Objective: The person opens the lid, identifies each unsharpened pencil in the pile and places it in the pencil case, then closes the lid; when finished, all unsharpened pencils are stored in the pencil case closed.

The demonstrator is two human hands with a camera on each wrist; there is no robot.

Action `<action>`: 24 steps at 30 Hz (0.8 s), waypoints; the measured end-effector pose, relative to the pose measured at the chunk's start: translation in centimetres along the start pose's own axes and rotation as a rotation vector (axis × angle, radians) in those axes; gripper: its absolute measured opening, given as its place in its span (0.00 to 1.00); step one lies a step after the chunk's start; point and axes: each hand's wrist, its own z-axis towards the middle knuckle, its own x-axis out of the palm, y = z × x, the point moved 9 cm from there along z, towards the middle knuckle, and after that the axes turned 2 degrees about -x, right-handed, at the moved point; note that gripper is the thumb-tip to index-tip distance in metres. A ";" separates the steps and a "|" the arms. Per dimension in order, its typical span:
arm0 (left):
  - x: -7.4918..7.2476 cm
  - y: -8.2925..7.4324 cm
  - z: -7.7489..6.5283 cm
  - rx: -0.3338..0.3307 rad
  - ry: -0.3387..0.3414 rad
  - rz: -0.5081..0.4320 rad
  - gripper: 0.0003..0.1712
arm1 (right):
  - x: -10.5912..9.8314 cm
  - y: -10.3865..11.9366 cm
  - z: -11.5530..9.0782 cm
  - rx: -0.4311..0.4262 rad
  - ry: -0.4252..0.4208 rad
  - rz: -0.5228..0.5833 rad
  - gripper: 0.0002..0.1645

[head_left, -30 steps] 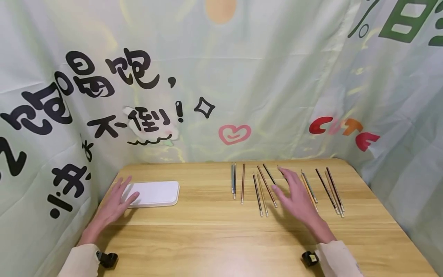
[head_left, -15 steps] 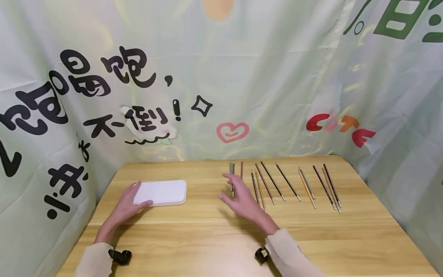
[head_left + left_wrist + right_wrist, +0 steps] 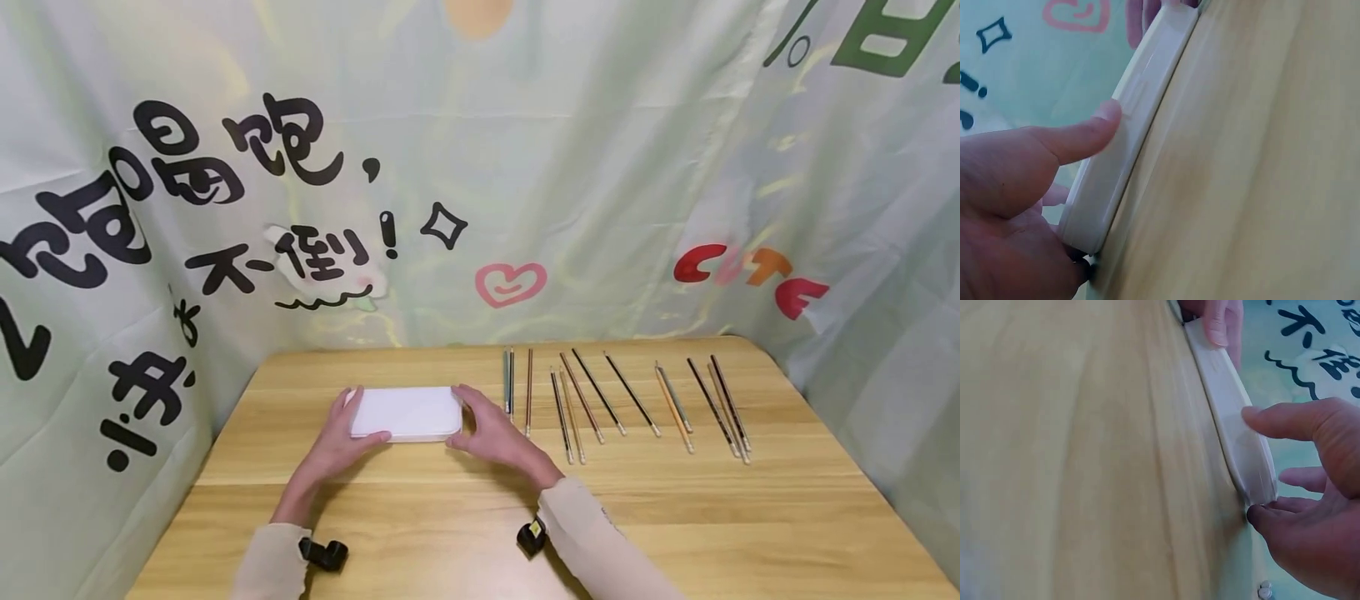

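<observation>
A flat white rectangular case with rounded corners lies on the wooden table, left of the middle. My left hand holds its left end, thumb along the near side and fingers at the far side. At the right end, my right hand grips the case the same way. From the left wrist, the case's long side shows with the left thumb pressed on it. In the right wrist view the right thumb touches that same side, and fingertips curl around the end.
Several pencils lie in loose groups on the right half of the wooden table, erasers toward me. The closest ones are right beside my right hand. A printed curtain closes off the back and both sides.
My right hand has come left from over the pencils to the case's right end. My left hand has taken hold of the case, which has slid right along the table.
</observation>
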 end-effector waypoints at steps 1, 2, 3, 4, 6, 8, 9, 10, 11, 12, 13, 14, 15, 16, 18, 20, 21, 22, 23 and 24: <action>0.5 -0.4 0.0 0.008 0.004 -0.008 0.63 | 0.0 -0.3 -0.1 0.014 0.003 0.011 0.53; 0.9 -0.8 0.0 0.018 0.005 -0.014 0.63 | -0.1 -0.5 -0.1 0.021 0.001 0.021 0.54; 1.2 -1.0 0.0 0.021 0.005 -0.016 0.63 | -0.1 -0.7 -0.1 0.024 -0.002 0.033 0.54; 1.4 -1.2 0.0 0.023 0.005 -0.014 0.63 | -0.1 -0.9 -0.1 0.027 -0.001 0.039 0.54; 1.6 -1.4 0.0 0.015 -0.019 -0.012 0.62 | -0.1 -1.2 -0.1 0.024 -0.005 0.037 0.55; 1.7 -1.4 -0.1 0.004 -0.052 -0.025 0.62 | -0.2 -1.2 -0.1 0.008 -0.012 0.032 0.55; 1.8 -1.3 -0.1 -0.003 -0.069 -0.031 0.61 | -0.1 -1.3 -0.1 0.004 -0.012 0.027 0.55; 1.8 -1.4 0.0 -0.003 -0.089 -0.040 0.62 | -0.3 -1.3 0.0 -0.004 -0.014 0.014 0.55; 1.9 -1.5 0.0 -0.003 -0.104 -0.048 0.62 | -0.5 -1.2 -0.1 -0.012 -0.018 -0.001 0.55; 2.1 -1.5 0.1 -0.002 -0.113 -0.047 0.62 | -0.6 -1.2 -0.2 -0.015 -0.017 -0.008 0.55; 2.2 -1.5 0.0 0.001 -0.124 -0.043 0.63 | -0.7 -1.2 -0.2 -0.020 -0.019 -0.026 0.56; 2.3 -1.5 0.0 0.003 -0.140 -0.038 0.63 | -0.9 -1.2 -0.3 -0.027 -0.021 -0.042 0.56; 2.4 -1.5 0.0 0.008 -0.160 -0.032 0.63 | -1.0 -1.1 -0.4 -0.033 -0.024 -0.056 0.56; 2.4 -1.5 0.0 0.014 -0.181 -0.022 0.62 | -1.1 -1.0 -0.4 -0.043 -0.030 -0.072 0.55; 2.4 -1.6 -0.1 0.026 -0.219 -0.005 0.62 | -1.4 -0.9 -0.4 -0.053 -0.043 -0.099 0.55; 2.2 -1.7 -0.2 0.036 -0.251 0.011 0.61 | -1.5 -1.0 -0.3 -0.055 -0.052 -0.121 0.54; 2.2 -1.7 -0.2 0.040 -0.259 0.018 0.61 | -1.6 -1.0 -0.3 -0.054 -0.055 -0.129 0.53; 2.3 -1.8 -0.1 0.043 -0.260 0.027 0.61 | -1.8 -1.0 -0.3 -0.051 -0.058 -0.136 0.53; 2.3 -1.8 -0.1 0.046 -0.259 0.033 0.61 | -1.9 -1.1 -0.3 -0.046 -0.058 -0.141 0.53; 2.4 -1.9 0.0 0.051 -0.260 0.039 0.61 | -2.0 -1.1 -0.2 -0.045 -0.059 -0.148 0.53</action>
